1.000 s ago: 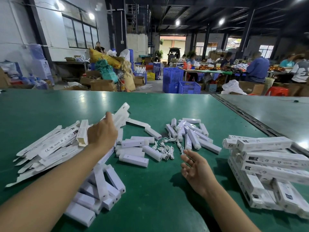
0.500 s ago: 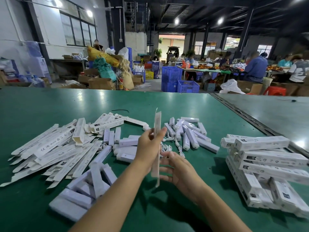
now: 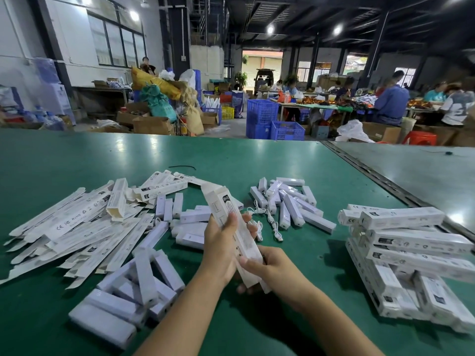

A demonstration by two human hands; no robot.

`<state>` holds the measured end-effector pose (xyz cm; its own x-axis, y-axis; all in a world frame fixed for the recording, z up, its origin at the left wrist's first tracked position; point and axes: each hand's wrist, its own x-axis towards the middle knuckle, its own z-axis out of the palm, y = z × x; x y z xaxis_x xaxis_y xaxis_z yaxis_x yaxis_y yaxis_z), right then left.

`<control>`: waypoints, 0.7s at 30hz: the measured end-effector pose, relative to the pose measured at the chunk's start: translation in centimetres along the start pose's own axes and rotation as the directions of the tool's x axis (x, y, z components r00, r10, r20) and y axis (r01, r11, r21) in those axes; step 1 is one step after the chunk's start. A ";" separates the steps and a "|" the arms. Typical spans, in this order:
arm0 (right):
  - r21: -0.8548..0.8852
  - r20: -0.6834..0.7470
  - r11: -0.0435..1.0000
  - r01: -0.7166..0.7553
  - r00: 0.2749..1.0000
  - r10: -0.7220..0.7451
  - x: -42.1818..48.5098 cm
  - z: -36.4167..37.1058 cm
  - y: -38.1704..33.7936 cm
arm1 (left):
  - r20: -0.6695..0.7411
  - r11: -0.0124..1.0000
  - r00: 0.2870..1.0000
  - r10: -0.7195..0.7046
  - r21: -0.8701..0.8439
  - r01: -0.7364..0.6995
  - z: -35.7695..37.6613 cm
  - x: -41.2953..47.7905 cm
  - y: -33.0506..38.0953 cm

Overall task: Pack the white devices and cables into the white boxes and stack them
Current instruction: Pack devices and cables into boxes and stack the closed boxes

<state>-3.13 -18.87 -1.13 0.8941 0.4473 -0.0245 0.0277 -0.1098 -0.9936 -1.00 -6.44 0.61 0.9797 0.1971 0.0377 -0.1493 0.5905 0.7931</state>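
Head view: left hand (image 3: 218, 250) and right hand (image 3: 270, 268) both grip one box (image 3: 245, 244), long axis pointing away; right holds its near end; devices (image 3: 191, 228) lie just left of the left hand.

Both hands (image 3: 221, 249) grip one white box (image 3: 232, 227); green table (image 3: 257, 163).

The table (image 3: 257, 160) is green. The flattened boxes (image 3: 74, 224) at left, the held box (image 3: 226, 209) and the stacked boxes (image 3: 411, 240) at right are white with black print. Devices (image 3: 146, 276) and cables (image 3: 270, 219) are plain white. Far off stand blue crates (image 3: 262, 113) and a red stool (image 3: 421, 138).
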 end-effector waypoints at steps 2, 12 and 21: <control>-0.005 -0.005 1.000 0.010 1.000 -0.010 0.0 0.1 0.1 | -0.021 0.998 1.000 -0.023 -0.057 0.022 -0.1 0.2 0.0; 0.317 -0.134 0.947 -0.045 0.987 0.092 0.4 -0.3 0.0 | 0.099 0.980 0.977 -0.188 -0.052 0.194 -1.5 0.2 -0.1; 0.567 -0.054 0.805 -0.172 0.968 0.245 0.2 -1.3 -0.5 | 0.199 0.903 0.979 -0.037 0.427 -0.053 -1.7 -1.5 -1.4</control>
<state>-2.39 -19.92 -0.53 0.8964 0.3580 -0.2614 -0.3854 0.3381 -0.8586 -2.43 -6.28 -1.58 0.9916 0.0159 0.1287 -0.1294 0.1884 0.9735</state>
